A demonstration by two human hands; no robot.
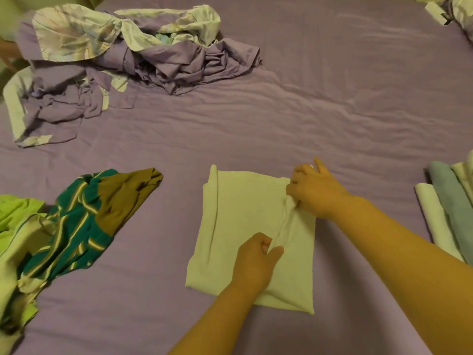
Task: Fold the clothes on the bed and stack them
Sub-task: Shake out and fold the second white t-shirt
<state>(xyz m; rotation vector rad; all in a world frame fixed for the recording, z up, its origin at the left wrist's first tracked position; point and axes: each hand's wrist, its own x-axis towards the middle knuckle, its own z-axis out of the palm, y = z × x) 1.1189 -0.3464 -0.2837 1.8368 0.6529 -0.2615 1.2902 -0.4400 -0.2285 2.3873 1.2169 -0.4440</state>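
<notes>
My left hand (252, 262) pinches a raised ridge of the white cloth (238, 226) between thumb and curled fingers (265, 243), near the cloth's middle and toward its near right part. My right hand (316, 192) grips the far end of that same ridge, fingers (298, 175) curled at the cloth's far right corner, with one finger sticking out past the far edge. The ridge runs between my two hands, slanting from near-left to far-right.

The cloth lies flat on the purple bed (332, 98), in the near middle of it. It is folded to a rough rectangle, its long axis running near to far and leaning a little to the right at the far end. A folded strip lines its left edge.

To the left, well apart from the cloth, I see a teal striped garment (76, 226) with a brown part, touching a bright green garment (15, 213) at the left edge. At the far left sits a crumpled heap of purple and patterned fabric (115, 55). At the right edge, a stack (445, 206) of folded pieces lies near my right forearm. More patterned fabric (458, 11) shows in the far right corner.
</notes>
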